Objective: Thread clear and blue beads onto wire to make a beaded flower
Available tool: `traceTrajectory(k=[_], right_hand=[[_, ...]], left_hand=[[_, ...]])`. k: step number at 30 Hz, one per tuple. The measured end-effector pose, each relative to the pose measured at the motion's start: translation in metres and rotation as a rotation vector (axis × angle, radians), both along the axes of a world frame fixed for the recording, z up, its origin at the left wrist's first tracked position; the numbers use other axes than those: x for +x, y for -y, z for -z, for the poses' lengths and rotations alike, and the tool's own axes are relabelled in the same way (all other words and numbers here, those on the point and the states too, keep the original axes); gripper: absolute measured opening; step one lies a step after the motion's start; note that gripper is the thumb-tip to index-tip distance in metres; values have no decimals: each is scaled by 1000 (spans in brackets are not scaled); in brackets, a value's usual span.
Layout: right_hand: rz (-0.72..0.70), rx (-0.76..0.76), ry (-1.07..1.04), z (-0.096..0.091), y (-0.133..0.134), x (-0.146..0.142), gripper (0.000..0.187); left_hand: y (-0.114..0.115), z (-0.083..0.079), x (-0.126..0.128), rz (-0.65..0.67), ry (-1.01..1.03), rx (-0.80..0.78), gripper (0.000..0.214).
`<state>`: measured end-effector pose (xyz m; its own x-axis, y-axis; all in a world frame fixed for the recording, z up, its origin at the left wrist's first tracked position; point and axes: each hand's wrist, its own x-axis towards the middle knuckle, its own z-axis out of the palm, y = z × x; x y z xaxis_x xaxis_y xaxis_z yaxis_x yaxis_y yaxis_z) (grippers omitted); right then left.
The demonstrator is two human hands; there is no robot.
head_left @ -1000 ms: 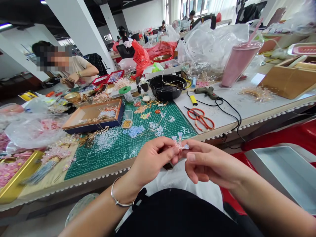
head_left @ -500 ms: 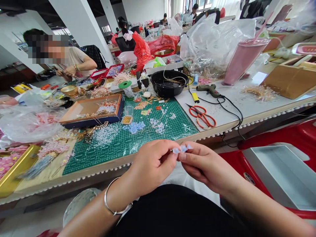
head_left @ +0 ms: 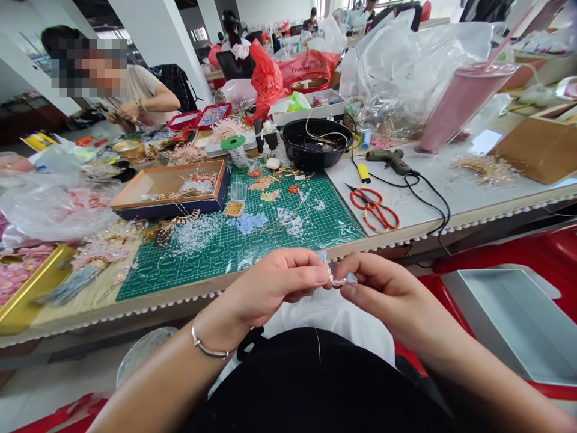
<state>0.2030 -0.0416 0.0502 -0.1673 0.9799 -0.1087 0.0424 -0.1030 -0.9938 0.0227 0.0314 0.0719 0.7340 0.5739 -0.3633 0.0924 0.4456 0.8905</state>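
Note:
My left hand [head_left: 283, 279] is closed, thumb against forefinger, on one end of a small beaded strand [head_left: 337, 282] with clear-pink beads and pale blue flower-like pieces. My right hand [head_left: 383, 285] pinches the strand's other end beside a blue piece. Both hands are just off the table's front edge, above my lap. Part of the strand is hidden by my fingers. Beyond them lies a green cutting mat [head_left: 189, 273] with blue petal pieces [head_left: 251, 223], loose clear beads [head_left: 193, 236] and a small box of gold beads [head_left: 234, 208].
Red-handled scissors [head_left: 374, 208], a glue gun [head_left: 390, 159] and its cord lie at the right. A black bowl [head_left: 315, 157] and a pink drink cup [head_left: 464, 111] stand behind. An open box [head_left: 130, 207] is at the left. A person [head_left: 148, 93] works across the table.
My hands have shifted slightly apart and turned, and more of the beaded strand shows between them. The blue pieces now sit at either end. The camera view has shifted slightly.

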Motion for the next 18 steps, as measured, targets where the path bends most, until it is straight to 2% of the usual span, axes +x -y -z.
traceTrajectory(k=[4,7,10,12,14,18], right_hand=[[-80,-9,-36,2,0,9,9],[-122,-55,-148,2,1,12,11],[-162,-195,-237,4,0,13,9],[-171,-263,-229,6,-1,13,16],[-152,-292,-194,9,-2,13,22],[-63,-331,-222,10,-3,11,22]], left_hand=[[-3,4,-1,60,41,-103,11],[-6,6,-2,142,6,-108,11],[-9,5,-2,235,-51,-8,11],[-9,3,-1,273,-67,69,10],[-9,1,0,277,-73,124,11],[-9,-2,1,253,-138,200,16]])
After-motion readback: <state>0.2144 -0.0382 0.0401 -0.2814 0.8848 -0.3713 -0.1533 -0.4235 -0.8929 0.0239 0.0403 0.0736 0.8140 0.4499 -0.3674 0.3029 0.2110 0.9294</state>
